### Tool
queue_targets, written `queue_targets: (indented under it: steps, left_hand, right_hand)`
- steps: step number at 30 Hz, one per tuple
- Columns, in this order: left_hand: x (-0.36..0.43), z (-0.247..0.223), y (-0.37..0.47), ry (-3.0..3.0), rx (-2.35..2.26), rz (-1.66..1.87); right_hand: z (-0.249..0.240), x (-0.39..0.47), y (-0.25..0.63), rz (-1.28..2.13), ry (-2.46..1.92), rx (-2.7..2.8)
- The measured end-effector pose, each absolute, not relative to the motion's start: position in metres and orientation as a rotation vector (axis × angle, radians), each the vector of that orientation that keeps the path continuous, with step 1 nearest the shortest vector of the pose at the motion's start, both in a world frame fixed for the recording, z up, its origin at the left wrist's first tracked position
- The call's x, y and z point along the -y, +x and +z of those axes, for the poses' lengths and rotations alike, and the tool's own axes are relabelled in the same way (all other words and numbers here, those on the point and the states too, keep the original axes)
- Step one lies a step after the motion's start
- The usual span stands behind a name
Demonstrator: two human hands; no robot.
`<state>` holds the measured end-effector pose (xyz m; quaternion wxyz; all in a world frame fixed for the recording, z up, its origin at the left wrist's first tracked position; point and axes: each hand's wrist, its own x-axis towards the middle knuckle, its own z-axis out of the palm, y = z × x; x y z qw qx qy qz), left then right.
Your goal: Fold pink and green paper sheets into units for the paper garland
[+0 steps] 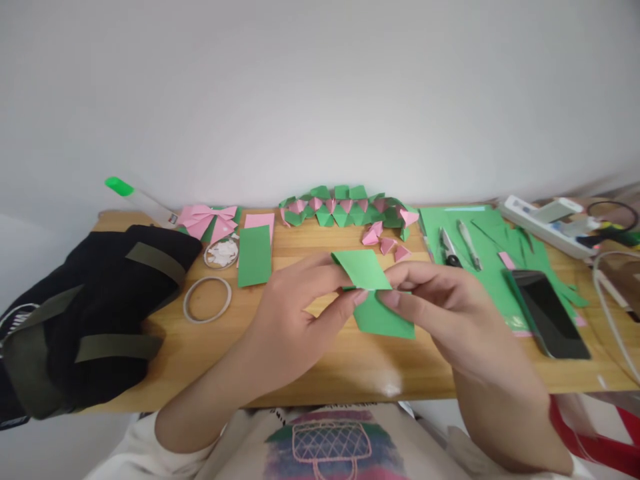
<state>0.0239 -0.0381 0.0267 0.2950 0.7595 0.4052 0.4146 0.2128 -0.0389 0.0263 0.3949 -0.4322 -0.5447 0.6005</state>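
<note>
Above the wooden tabletop point(345, 370), green paper point(385, 317) held up between two hands: left hand point(295, 293) pinching its left side, right hand point(450, 303) its right (paper bent across the middle). Beyond, by the wall point(320, 100), green-and-pink paper chain point(343, 215). White ring point(207, 321) to the left; phone point(550, 313) to the right.
</note>
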Motion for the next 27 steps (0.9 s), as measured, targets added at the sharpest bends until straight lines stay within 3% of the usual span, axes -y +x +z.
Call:
queue_targets:
  steps: [10, 27]
  left_hand:
    - [0.0413, 0.0210, 0.0188, 2.150, -1.038, 0.975]
    - [0.0428, 0.0178, 0.0154, 2.167, -0.970, 1.068]
  right_hand:
    - [0.0271, 0.0417, 0.2117, 1.486, -1.112, 1.295]
    - [0.0306, 0.0425, 0.2088, 1.501, -1.061, 1.348]
